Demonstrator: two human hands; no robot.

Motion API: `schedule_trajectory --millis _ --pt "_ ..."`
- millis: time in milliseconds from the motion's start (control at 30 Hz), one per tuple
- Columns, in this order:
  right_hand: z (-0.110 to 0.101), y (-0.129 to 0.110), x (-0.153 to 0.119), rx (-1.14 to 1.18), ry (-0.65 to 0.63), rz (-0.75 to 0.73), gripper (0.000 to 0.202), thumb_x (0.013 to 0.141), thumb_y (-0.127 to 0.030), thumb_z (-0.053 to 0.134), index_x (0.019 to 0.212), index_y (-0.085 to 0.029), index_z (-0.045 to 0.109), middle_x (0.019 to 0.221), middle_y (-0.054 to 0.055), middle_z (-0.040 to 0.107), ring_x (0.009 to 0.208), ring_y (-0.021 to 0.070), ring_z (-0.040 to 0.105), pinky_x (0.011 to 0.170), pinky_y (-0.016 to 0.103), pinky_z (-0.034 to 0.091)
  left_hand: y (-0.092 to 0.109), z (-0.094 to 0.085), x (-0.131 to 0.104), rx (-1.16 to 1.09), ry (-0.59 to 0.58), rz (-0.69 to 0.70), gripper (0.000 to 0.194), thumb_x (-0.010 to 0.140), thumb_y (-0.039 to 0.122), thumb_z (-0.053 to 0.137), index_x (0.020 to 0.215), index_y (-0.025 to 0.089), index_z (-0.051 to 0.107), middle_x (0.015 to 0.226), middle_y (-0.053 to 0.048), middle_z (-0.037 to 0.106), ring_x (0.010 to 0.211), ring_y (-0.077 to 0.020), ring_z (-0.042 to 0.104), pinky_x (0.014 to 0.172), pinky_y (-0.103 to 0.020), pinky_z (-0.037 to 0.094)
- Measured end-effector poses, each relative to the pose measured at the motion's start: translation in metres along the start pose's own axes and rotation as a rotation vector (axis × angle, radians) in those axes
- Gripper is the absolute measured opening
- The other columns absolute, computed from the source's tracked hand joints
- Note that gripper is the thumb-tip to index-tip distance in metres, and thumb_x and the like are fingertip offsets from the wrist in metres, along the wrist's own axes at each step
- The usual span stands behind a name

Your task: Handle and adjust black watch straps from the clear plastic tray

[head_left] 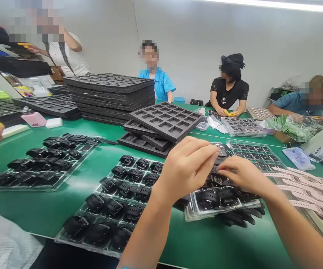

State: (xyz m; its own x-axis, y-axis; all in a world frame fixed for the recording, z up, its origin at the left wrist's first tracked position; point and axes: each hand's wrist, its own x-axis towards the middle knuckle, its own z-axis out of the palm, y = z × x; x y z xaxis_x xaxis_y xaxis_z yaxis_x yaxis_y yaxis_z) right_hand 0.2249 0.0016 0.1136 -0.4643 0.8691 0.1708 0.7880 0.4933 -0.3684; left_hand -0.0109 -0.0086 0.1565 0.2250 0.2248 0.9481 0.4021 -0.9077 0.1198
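My left hand (188, 168) is raised over a stack of clear plastic trays (199, 215), its thumb and fingertips pinched together. Whatever is in that pinch is too small to make out. Lower and to the right, my right hand (242, 173) has its fingertips drawn together close to the black watches in the top tray; I cannot make out what they hold. Black smartwatches (225, 193) with curved straps fill the front row of this tray. Just beyond my left fingertips a watch face (221, 149) shows, partly hidden. Dark straps (238, 218) stick out beneath the stack.
Left of my arms lie two more trays of black watches (112, 207) (52, 164). Black foam trays (167, 121) are piled behind them, with a taller stack (111, 97) further back. Pink watch straps (301, 186) lie at right. Several co-workers (228, 89) are around the green table (74, 201).
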Motion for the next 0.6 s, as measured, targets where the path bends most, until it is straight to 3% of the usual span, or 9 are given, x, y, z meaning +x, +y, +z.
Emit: schedule_trajectory --millis 67,167,367,600 --pt "-0.007 0.007 -0.006 -0.134 -0.132 0.087 0.021 0.094 -0.028 0.060 0.087 -0.029 0.080 0.091 0.003 0.078 0.084 0.0269 0.071 0.075 0.037 0.053 -0.001 0.000 0.000 -0.007 0.010 0.002 0.010 0.091 0.010 0.064 0.098 0.017 0.069 0.091 -0.004 0.074 0.082 -0.0154 0.066 0.078 -0.030 0.056" --pt "-0.001 0.009 -0.008 -0.263 -0.261 0.173 0.019 0.091 -0.027 0.063 0.086 -0.029 0.082 0.088 0.005 0.079 0.082 0.0282 0.073 0.070 0.034 0.051 0.000 0.001 0.001 0.002 -0.006 -0.003 0.010 0.092 0.011 0.063 0.097 0.017 0.069 0.090 -0.004 0.074 0.081 -0.0152 0.066 0.077 -0.029 0.056" --pt "0.026 0.004 0.008 -0.289 -0.260 0.277 0.013 0.083 -0.030 0.073 0.080 -0.019 0.078 0.083 0.013 0.076 0.080 0.0310 0.072 0.066 0.034 0.049 0.004 0.003 0.001 -0.015 -0.022 0.008 0.010 0.092 0.010 0.063 0.096 0.016 0.069 0.088 -0.004 0.074 0.080 -0.0156 0.066 0.075 -0.030 0.056" --pt "0.020 0.006 0.008 -0.161 -0.184 0.260 0.017 0.077 -0.031 0.078 0.082 -0.021 0.065 0.091 0.007 0.071 0.091 0.0264 0.066 0.073 0.030 0.047 0.005 0.001 0.001 -0.052 -0.033 -0.011 0.012 0.091 0.009 0.063 0.097 0.018 0.069 0.090 -0.004 0.075 0.080 -0.0159 0.065 0.075 -0.030 0.056"
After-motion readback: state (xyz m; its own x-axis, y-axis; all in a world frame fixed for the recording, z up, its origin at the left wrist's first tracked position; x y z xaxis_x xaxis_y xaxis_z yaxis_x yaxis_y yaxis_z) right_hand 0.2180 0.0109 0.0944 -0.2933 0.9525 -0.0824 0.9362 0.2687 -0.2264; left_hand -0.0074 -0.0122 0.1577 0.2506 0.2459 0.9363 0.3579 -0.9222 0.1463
